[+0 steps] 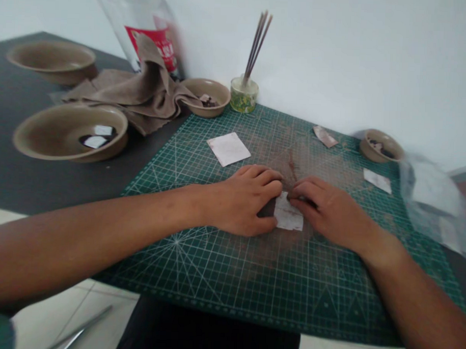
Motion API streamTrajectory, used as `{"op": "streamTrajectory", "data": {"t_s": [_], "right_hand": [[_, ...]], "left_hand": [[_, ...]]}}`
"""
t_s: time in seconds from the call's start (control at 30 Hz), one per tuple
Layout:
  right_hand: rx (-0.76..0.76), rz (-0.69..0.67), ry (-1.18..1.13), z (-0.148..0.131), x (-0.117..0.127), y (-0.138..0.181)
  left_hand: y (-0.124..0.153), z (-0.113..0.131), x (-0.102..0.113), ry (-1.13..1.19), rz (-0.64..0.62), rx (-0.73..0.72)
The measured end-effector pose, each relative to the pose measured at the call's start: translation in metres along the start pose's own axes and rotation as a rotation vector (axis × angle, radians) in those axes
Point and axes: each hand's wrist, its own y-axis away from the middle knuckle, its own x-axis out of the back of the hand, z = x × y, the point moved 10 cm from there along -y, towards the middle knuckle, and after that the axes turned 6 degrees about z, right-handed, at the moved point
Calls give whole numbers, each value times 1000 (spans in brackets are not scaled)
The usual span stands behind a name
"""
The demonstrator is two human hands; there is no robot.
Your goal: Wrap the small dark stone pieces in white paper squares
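Note:
A small white square, perhaps paper, lies on the green cutting mat with brownish smudges on it. My left hand rests at its left side, fingers stretched and thumb spread apart, the thumb tip at the square's lower left edge. Over its upper right part, my right hand has thumb and fingers pinched together; a small dark bit shows at the fingertips, too small to name. Brown powder dusts the mat around both hands. A larger white square lies flat beyond my left hand.
A bowl with small white pieces, another bowl and a brown cloth are left. Behind stand a small bowl, a jar with sticks and a clear red-labelled container. Right: a bowl and plastic bag.

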Motion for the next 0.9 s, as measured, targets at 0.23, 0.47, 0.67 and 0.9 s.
{"op": "streamTrajectory", "data": {"t_s": [0.23, 0.47, 0.67, 0.9], "right_hand": [[104, -103, -113, -16, -11, 1], [56, -106, -95, -7, -8, 5], [-10, 3, -23, -2, 1, 1], [114, -111, -138, -19, -13, 6]], "left_hand": [[0, 1, 0, 19, -2, -13], [0, 0, 0, 14, -7, -2], [0, 0, 0, 6, 3, -6], [0, 1, 0, 11, -3, -9]]}}
